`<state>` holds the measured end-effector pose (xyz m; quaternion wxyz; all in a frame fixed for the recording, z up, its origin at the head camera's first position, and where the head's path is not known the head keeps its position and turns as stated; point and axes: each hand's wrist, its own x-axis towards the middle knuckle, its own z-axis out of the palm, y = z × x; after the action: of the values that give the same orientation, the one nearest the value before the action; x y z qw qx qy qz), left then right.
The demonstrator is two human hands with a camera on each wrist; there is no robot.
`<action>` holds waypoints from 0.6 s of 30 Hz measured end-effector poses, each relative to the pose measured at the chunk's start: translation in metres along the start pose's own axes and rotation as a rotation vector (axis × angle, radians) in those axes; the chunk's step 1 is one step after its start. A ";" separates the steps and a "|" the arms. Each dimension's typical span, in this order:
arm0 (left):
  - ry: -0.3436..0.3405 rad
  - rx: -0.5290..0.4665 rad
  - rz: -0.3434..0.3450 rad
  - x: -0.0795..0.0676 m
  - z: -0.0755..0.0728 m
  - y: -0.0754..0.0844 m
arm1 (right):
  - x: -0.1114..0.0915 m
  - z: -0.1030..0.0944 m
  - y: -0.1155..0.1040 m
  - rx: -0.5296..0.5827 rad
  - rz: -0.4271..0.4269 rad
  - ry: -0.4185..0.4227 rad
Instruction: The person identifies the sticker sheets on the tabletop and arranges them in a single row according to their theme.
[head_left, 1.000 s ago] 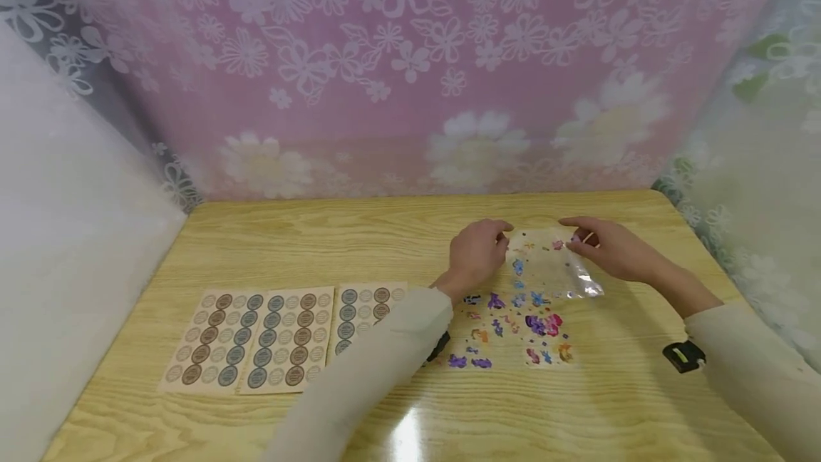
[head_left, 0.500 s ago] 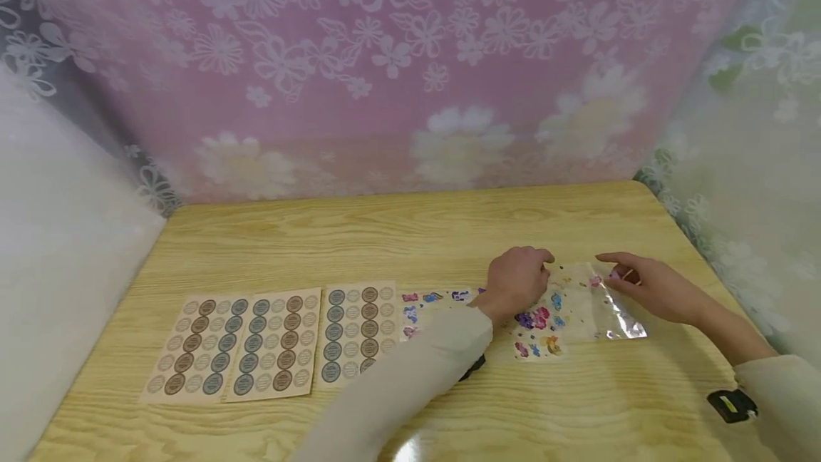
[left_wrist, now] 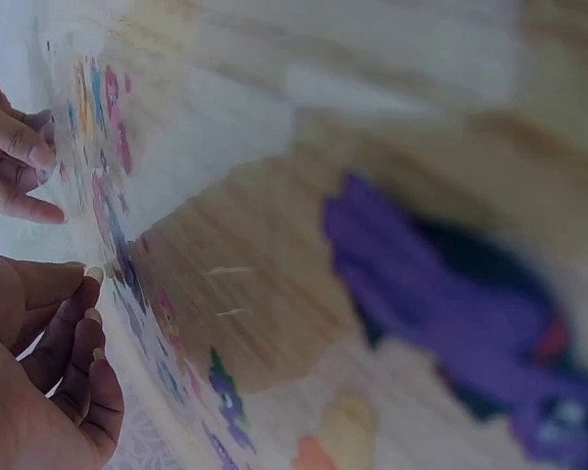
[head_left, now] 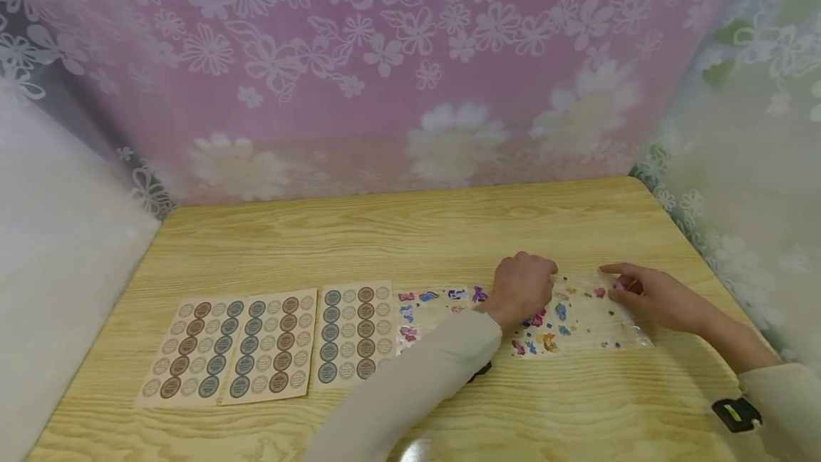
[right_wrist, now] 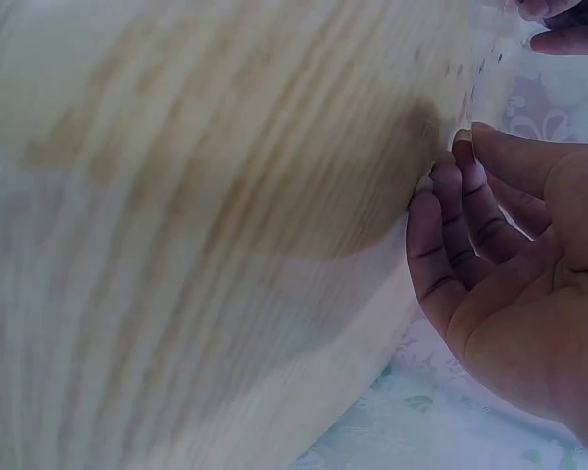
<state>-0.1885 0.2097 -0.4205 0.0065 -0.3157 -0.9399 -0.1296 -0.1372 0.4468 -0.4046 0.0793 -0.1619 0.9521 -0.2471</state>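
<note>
A clear sticker sheet with small colourful pony figures lies low over the right part of the table. My left hand pinches its far left corner between thumb and forefinger, as the left wrist view shows with this hand. At the far right corner, my right hand pinches the sheet, its other fingers curled inward; the right wrist view shows this hand at the sheet's edge. Another pony sticker sheet lies to the left, partly hidden by my left forearm.
Three beige sheets of round brown and grey stickers lie in a row on the left: the outer sheet, the middle sheet and the inner sheet. Behind the wooden table hangs a pink flowered curtain.
Both hands have moved right and nearer with the clear sheet, which has come down from a raised, tilted position to lie flatter beside the other pony sheet. The head view has shifted slightly.
</note>
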 end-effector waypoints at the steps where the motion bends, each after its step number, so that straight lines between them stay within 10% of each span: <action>1: -0.001 0.022 0.006 0.000 0.000 0.001 | -0.001 0.001 0.001 0.003 -0.007 0.001; 18: -0.083 0.227 0.001 0.002 0.000 0.010 | 0.000 0.007 0.005 -0.024 -0.005 0.031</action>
<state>-0.1842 0.2193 -0.4179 0.0031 -0.3183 -0.9479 -0.0091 -0.1368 0.4480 -0.4127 0.0619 -0.1613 0.9557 -0.2384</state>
